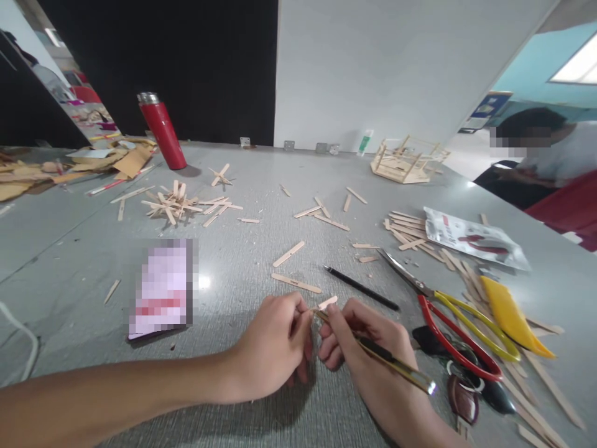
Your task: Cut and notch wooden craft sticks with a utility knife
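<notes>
My left hand (275, 345) pinches a short piece of wooden craft stick (326, 303) just above the grey table. My right hand (368, 348) grips a slim gold-and-black craft knife (392, 364), with its tip against that stick piece. The two hands touch each other near the table's front edge. Two loose sticks (296, 283) lie just beyond the hands, and a black pen (361, 287) lies to their right.
Red-and-yellow scissors (461, 330), a yellow object (510, 317), keys (466, 398) and a plastic packet (476, 239) lie at right among several sticks. A phone (163, 289) lies at left. Stick pile (180, 205), red flask (162, 130), stick frame (405, 162) stand farther back. A seated person (541, 162) is at far right.
</notes>
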{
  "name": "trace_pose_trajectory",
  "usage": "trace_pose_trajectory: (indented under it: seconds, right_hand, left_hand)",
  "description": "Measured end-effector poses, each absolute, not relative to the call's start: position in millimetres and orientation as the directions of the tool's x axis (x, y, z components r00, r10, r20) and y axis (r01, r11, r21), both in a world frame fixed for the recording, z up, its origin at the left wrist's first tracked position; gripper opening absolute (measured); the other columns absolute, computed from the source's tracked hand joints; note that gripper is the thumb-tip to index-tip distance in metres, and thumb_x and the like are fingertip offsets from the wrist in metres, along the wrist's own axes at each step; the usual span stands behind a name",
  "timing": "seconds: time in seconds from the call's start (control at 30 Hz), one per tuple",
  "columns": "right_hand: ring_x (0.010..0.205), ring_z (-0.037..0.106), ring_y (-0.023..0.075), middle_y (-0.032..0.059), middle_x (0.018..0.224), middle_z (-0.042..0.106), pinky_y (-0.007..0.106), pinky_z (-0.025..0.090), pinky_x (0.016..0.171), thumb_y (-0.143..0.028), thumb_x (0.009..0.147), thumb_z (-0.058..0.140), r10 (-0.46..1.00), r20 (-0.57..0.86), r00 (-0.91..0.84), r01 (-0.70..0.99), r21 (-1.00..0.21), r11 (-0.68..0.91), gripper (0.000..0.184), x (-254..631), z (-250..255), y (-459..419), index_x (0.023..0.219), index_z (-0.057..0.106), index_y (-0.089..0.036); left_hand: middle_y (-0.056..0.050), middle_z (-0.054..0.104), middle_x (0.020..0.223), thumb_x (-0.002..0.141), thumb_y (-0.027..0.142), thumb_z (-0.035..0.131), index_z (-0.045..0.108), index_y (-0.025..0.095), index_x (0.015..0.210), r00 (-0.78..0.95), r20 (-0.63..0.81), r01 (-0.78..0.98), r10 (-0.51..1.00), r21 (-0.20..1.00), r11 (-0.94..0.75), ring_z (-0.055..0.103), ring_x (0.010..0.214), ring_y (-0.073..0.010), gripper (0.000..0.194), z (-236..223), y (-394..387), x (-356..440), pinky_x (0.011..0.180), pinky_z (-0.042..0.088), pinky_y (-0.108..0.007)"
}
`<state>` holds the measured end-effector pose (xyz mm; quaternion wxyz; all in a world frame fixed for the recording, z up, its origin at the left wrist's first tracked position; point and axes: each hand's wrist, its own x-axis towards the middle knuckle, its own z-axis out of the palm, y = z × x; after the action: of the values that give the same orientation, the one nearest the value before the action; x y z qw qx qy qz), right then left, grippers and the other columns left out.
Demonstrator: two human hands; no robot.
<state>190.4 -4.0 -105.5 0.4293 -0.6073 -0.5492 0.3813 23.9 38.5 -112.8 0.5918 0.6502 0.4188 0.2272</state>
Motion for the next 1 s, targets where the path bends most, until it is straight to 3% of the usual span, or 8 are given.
trace_pose_trajectory:
  seconds: [0.13, 0.4, 0.5, 0.63, 0.73, 0.9, 1.0]
  right_hand:
    - [0.044, 0.065, 0.0123, -0.0001, 0.052, 0.068, 0.022, 0.053, 0.048, -0.051, 0.105, 0.055, 0.996, 0.063, 0.069, 0.411, -0.911, 0.029, 0.05, 195.2, -105.1, -1.9, 0.067, 0.064, -0.021]
    - [0.031, 0.061, 0.0142, 0.0001, 0.044, 0.063, 0.019, 0.045, 0.033, -0.06, 0.096, 0.066, 0.977, -0.071, 0.204, 0.166, -0.98, -0.106, 0.053, 190.7, -105.9, 1.5, 0.061, 0.064, -0.02]
    - [0.031, 0.062, 0.015, -0.0004, 0.045, 0.062, 0.02, 0.045, 0.032, -0.061, 0.096, 0.064, 0.975, -0.088, 0.203, 0.152, -0.981, -0.12, 0.054, 190.9, -104.6, 1.3, 0.062, 0.063, -0.02]
    - [0.048, 0.066, 0.0139, -0.0002, 0.055, 0.067, 0.023, 0.053, 0.05, -0.049, 0.103, 0.058, 0.993, 0.061, 0.099, 0.377, -0.926, 0.02, 0.045, 192.2, -99.7, -2.7, 0.068, 0.061, -0.021]
    - [0.057, 0.062, 0.0125, -0.0004, 0.065, 0.068, 0.025, 0.052, 0.06, -0.039, 0.105, 0.057, 0.979, 0.203, 0.021, 0.563, -0.812, 0.156, 0.038, 192.9, -97.1, -6.1, 0.072, 0.062, -0.022]
    - [0.045, 0.062, 0.0129, -0.0009, 0.055, 0.067, 0.024, 0.05, 0.047, -0.044, 0.105, 0.057, 0.965, 0.205, 0.161, 0.451, -0.885, 0.113, 0.039, 200.0, -99.4, -14.8, 0.074, 0.064, -0.022]
    - [0.049, 0.067, 0.0155, 0.0018, 0.072, 0.075, 0.025, 0.052, 0.044, -0.052, 0.105, 0.055, 0.937, 0.307, 0.163, 0.348, -0.907, 0.237, 0.032, 208.0, -100.3, -21.3, 0.098, 0.071, -0.024]
  left_hand:
    - [0.003, 0.06, 0.058, 0.106, 0.047, 0.041, 0.05, 0.023, 0.081, 0.559, -0.181, 0.28, 0.809, 0.96, 0.021, 0.056, 0.038, -0.0119, 0.036, -110.8, 38.2, 22.4, 0.034, 0.042, -0.019]
    - [0.003, 0.058, 0.054, 0.108, 0.045, 0.039, 0.05, 0.023, 0.079, 0.568, -0.166, 0.316, 0.806, 0.948, -0.028, 0.053, 0.039, -0.01, 0.038, -103.2, 36.7, 21.7, 0.039, 0.039, -0.018]
    - [0.003, 0.057, 0.053, 0.107, 0.045, 0.039, 0.05, 0.023, 0.078, 0.565, -0.163, 0.314, 0.809, 0.949, -0.028, 0.051, 0.039, -0.0103, 0.038, -103.9, 36.6, 21.6, 0.039, 0.038, -0.018]
    - [0.004, 0.058, 0.055, 0.107, 0.048, 0.041, 0.05, 0.023, 0.081, 0.556, -0.167, 0.268, 0.814, 0.963, 0.014, 0.054, 0.04, -0.0112, 0.037, -109.1, 36.3, 21.9, 0.038, 0.039, -0.019]
    - [0.004, 0.058, 0.057, 0.107, 0.05, 0.041, 0.049, 0.023, 0.082, 0.549, -0.171, 0.22, 0.818, 0.974, 0.056, 0.054, 0.039, -0.0111, 0.038, -113.4, 35.8, 22.6, 0.034, 0.039, -0.018]
    - [0.005, 0.061, 0.062, 0.107, 0.054, 0.041, 0.045, 0.024, 0.089, 0.523, -0.159, 0.149, 0.837, 0.984, 0.094, 0.055, 0.04, -0.0106, 0.035, -113.6, 35.7, 23.6, 0.034, 0.037, -0.017]
    - [0.006, 0.061, 0.065, 0.108, 0.057, 0.036, 0.041, 0.026, 0.096, 0.514, -0.131, 0.078, 0.848, 0.991, 0.106, 0.056, 0.043, -0.0105, 0.034, -107.7, 31.9, 23.9, 0.038, 0.04, -0.018]
